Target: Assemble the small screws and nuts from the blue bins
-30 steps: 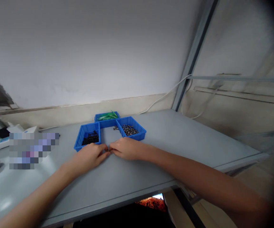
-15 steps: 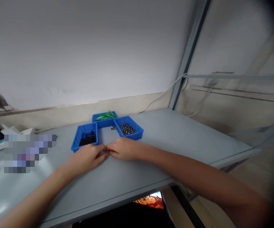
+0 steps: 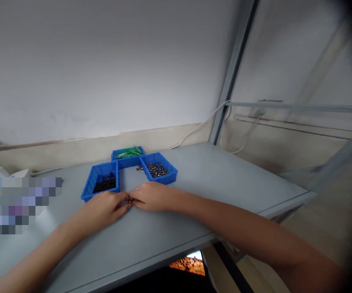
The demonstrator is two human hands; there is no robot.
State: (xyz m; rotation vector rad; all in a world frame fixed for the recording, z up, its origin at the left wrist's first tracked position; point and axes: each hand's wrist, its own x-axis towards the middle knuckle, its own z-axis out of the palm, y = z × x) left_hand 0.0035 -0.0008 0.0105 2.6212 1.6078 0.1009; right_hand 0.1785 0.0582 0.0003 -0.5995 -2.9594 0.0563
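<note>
Nearest, below the two grips and past the front edge of the worktop [image 3: 164,236], a bright orange patch [image 3: 188,266] with dark specks shows, pale at its top right corner. The bare grey surface runs from that edge up to the fingertips.

The left grip [image 3: 105,207] and right grip [image 3: 151,196] meet just above the worktop, thumbs and fingers pinched from either side on one small metal piece [image 3: 129,201]. The piece sits between the fingertips, mostly covered by them, so its shape cannot be told.

Just beyond the left grip stands a blue bin [image 3: 100,171] with black pieces [image 3: 105,184] heaped in it. Well to the left of that grip lies a pixelated area [image 3: 20,203].

Just beyond the right grip is a second blue bin [image 3: 171,178], holding shiny silver pieces [image 3: 157,170]; a few loose metal pieces [image 3: 140,167] lie against its left side.

Farther past both grips, between those two, a third blue bin [image 3: 130,162] carries green pieces [image 3: 130,152]. Behind it rises the pale wall [image 3: 118,73], and to the far right of the grips a white cable [image 3: 194,130] climbs to a metal post [image 3: 235,69].
</note>
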